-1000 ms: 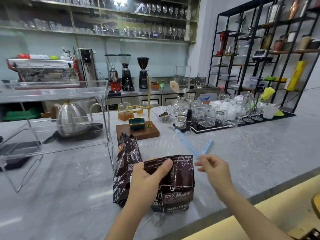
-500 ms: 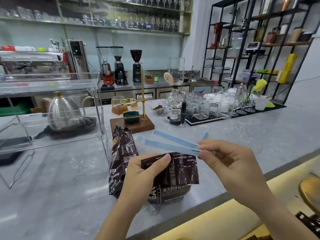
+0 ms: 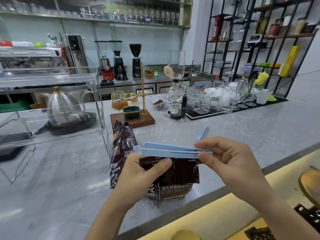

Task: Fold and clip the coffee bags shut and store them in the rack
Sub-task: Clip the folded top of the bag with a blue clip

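Dark brown foil coffee bag (image 3: 180, 181) upright at the grey marble counter's (image 3: 242, 135) near edge, top folded over. Left hand (image 3: 138, 177) pinches the fold. Right hand (image 3: 232, 161) grips long light-blue plastic clip (image 3: 169, 149), arms apart, at the fold. Second matching bag (image 3: 121, 144) stands behind; clear acrylic rack (image 3: 52, 108) left.

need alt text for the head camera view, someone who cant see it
A person's right hand holds an open light blue bag clip just above the folded top of a dark coffee bag, which the left hand pinches flat on a grey marble counter. A second coffee bag, a spare blue clip and a clear acrylic rack sit nearby.
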{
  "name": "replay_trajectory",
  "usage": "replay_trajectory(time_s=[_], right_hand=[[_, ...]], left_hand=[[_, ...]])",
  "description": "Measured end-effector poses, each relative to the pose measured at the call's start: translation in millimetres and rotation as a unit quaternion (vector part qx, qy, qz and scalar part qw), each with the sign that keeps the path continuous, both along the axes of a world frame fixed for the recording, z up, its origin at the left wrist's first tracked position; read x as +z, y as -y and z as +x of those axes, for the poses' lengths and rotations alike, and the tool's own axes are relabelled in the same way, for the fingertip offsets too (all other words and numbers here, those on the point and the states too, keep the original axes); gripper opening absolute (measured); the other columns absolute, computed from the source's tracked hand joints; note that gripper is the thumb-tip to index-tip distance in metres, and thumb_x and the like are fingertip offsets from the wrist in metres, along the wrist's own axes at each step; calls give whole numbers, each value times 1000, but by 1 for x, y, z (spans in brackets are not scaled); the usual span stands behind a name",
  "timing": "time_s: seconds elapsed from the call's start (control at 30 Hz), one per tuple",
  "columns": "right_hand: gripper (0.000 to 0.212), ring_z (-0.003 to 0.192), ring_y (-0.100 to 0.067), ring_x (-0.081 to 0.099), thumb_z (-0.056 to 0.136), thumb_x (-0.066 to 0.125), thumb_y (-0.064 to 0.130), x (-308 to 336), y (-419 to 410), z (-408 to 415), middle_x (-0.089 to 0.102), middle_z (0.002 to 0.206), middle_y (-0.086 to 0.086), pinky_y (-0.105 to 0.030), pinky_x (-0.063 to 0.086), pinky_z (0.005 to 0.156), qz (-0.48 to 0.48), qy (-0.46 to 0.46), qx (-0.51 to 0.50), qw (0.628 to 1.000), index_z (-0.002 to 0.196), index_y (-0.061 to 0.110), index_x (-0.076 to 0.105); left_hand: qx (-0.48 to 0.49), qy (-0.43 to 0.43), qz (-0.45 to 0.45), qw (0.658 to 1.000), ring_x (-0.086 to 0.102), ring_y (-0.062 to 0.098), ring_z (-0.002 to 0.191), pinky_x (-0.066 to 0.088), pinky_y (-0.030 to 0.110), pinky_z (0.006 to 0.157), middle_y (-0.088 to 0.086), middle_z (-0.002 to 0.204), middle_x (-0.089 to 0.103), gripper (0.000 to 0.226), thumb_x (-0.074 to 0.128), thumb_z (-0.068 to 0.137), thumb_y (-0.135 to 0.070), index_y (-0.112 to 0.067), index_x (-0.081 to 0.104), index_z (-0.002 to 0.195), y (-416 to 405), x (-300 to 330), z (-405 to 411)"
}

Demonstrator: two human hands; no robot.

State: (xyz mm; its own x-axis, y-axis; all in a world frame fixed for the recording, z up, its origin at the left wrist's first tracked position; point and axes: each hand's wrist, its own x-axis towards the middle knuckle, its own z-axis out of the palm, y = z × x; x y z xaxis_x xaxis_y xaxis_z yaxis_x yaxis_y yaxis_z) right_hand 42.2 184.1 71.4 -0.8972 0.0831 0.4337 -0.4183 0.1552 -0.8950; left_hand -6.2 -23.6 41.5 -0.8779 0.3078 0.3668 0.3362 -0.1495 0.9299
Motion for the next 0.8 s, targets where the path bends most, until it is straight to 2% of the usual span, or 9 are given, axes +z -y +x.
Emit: replay_trajectory(time_s=[0.1,0.2,0.3,0.37,0.47,0.6,0.8], right_hand=[[24,80,-13,76,73,69,5,0,0,0,79,94,0,-15,57,73,-3,12,4,1000,96,5,71],[24,84,-11,75,77,68,-6,2,1,1,79,94,2,-15,57,74,8,19,12,1000,96,7,71],[26,85,-10,75,77,68,-9,4,2,3,79,93,3,-15,57,74,16,22,22,999,96,9,70],[26,84,-10,75,77,68,-9,5,2,4,79,92,3,-14,56,74,17,22,26,999,96,9,71],[25,84,-9,75,76,69,-5,7,4,5,79,93,4,-14,56,74,20,24,35,999,96,10,71],[29,88,-11,75,69,70,11,7,7,5,79,95,2,-16,57,76,23,25,46,998,98,10,71],[29,88,-13,76,69,70,14,6,10,3,79,95,3,-18,58,77,31,23,50,998,98,10,72]], left_hand=[[-3,-20,-27,999,76,7,92,57,17,80,-10,92,82,28,76,79,-11,-35,82,92,0,3,2],[-16,-4,-18,1000,77,4,86,56,14,75,-8,87,82,26,79,73,-8,-28,82,90,2,6,5],[-13,-3,-20,1000,77,9,89,57,16,76,-2,91,82,26,80,72,-7,-16,80,97,3,3,7],[-1,17,-2,1000,78,10,85,58,17,73,-2,87,83,22,83,71,-7,-19,83,89,2,0,8],[22,38,13,999,78,10,80,59,18,69,-1,83,82,18,86,68,-9,-19,82,83,0,-3,11],[39,9,-19,999,77,9,79,57,16,68,-2,83,82,20,86,71,-15,-14,79,90,-2,-2,10],[39,33,-6,999,77,12,76,58,19,67,2,81,82,18,79,65,-19,-18,81,83,-1,-2,11]])
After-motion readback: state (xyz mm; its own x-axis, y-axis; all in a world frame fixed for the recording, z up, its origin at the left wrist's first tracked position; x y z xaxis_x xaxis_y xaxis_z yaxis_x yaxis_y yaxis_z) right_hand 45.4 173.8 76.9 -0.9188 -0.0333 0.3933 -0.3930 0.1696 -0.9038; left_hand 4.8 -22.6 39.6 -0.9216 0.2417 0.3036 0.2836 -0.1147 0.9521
